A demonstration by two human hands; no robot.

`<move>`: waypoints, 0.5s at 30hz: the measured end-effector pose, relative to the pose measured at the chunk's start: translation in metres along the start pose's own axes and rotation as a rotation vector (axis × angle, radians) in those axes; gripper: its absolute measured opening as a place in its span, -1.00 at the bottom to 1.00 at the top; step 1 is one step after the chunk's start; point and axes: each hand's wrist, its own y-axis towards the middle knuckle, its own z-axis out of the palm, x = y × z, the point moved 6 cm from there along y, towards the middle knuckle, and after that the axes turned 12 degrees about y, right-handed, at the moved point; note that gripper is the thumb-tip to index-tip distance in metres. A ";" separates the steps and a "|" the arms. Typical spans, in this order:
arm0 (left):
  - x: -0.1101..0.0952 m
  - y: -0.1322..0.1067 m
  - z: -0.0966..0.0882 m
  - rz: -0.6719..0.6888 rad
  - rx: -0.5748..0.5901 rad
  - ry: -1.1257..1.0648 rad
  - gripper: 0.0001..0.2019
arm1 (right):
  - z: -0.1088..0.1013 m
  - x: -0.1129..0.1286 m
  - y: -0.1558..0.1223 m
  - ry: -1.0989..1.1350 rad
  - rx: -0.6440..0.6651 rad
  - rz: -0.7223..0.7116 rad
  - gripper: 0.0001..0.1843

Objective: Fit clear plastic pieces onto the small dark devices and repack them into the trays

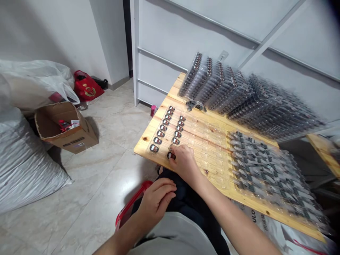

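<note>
Head view: a small dark tag [171, 156] lies in the see-through plastic tray [209, 152] on the wooden counter [147, 138], at the end of its column nearest the body and close to the counter's near edge. Its long axis runs crosswise to the column, roughly left to right, while the column leads away from the body. The right hand [185, 159] is clearly the nearer of the 2: it comes in from the tag's right side, palm down, with thumb and fingertips right at it, thumb on the body side. Whether they pinch the tag or only rest against it, I cannot tell. The left hand [157, 196] hangs over the lap, off the counter, fingers loosely bent and thumb a little apart from them, with nothing seen in its grasp; from there the tag is ahead and slightly to the right. Left of the right hand stands a second column of tags [160, 133], set crosswise too. Stacked trays [217, 85] stand along the counter's far side, well apart from both hands.
</note>
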 end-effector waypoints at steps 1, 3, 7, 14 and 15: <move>0.002 0.000 -0.001 -0.019 -0.002 -0.013 -0.81 | -0.001 -0.001 0.000 0.009 -0.013 -0.005 -0.85; 0.007 0.000 -0.002 -0.096 -0.017 -0.071 -0.80 | -0.009 0.000 -0.002 0.048 -0.045 -0.023 -0.86; 0.017 0.013 0.001 -0.387 -0.132 -0.535 -0.76 | -0.044 0.015 -0.008 0.180 -0.123 -0.130 -0.82; -0.006 0.070 0.026 -0.490 -0.228 -1.315 -0.72 | -0.098 0.032 -0.015 0.279 -0.113 -0.128 -0.73; -0.008 0.076 0.028 -0.495 -0.232 -1.335 -0.73 | -0.101 0.032 -0.015 0.273 -0.111 -0.111 -0.73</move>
